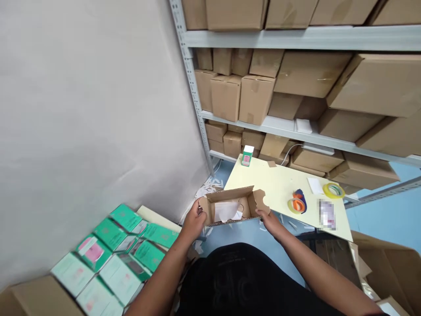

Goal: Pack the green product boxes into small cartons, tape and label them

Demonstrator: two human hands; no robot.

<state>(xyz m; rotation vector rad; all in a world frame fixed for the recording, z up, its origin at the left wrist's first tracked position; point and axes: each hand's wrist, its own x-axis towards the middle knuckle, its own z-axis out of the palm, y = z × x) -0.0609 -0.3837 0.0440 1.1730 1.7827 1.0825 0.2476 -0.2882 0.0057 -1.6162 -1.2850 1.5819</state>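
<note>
Black shirt (237, 281) is filling the bottom ctr, closest to the cam, w/ bare arms (305, 259) stretching fwd either side. Left grip (194, 219) is clamping the L end of an open box (230, 195); right grip (270, 221) is clamping the R end, nr its cut flap (262, 201). Box is hanging btwn the two, mouth facing up, long sides running L–R, & white paper (226, 211) is lying inside, mostly in the L half. Box's far edge is overlapping a corner of the tabletop (263, 180) in view; can't tell if they're touching.

Blue floor (243, 237) is showing btwn the box's near edge & the shirt, giving some room that way. On the L, green boxes (110, 232) are sitting edge to edge nr the wall (82, 109), reaching up to the left arm in view. White scraps (208, 188) are littering the wall's foot.

Tabletop is stretching off R. Small green box (247, 156) is standing at its far L corner, close to the edge; tape gun (301, 197) is lying mid-R, tape roll (326, 189) nr the far R corner, a blurred item (327, 215) closer to the near edge. Rack (279, 38) w/ cartons (256, 98) is closing off the far side.
</note>
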